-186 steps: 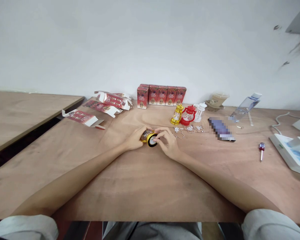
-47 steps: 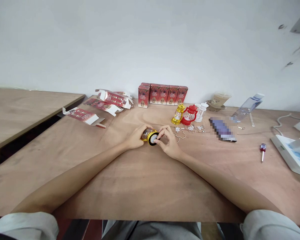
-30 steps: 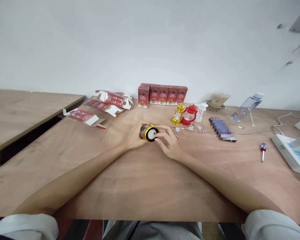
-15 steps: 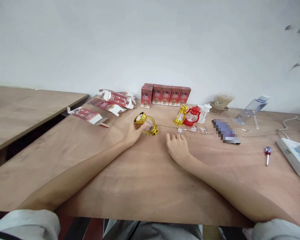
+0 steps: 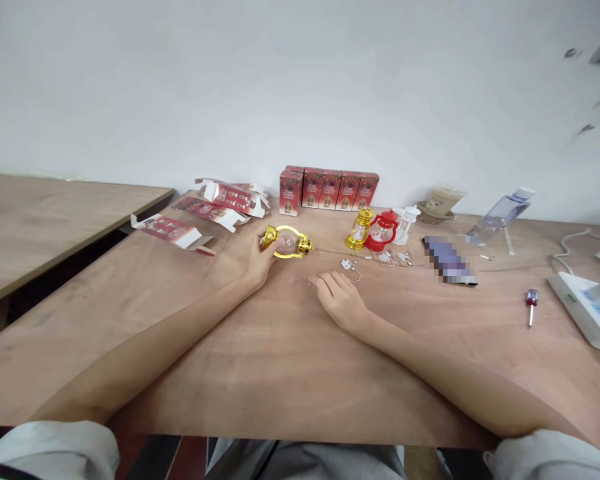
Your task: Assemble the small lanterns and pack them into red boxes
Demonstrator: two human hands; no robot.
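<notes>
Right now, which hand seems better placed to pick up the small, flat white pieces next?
Probably the right hand: it is beside the nearest white piece, while the left hand grips a shiny gold, clear-globed lantern.

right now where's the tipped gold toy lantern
Head view: the tipped gold toy lantern is just left of centre, in the left hand, in front of the upright red boxes.

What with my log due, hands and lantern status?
Left hand grips gold lantern, sideways. Right hand palm-down, grip unclear. Small white piece just beyond it.

Readable text: I see none | red boxes (image 5: 330, 191) beyond the right hand (image 5: 343, 303): pale print, too blurred to read
</notes>
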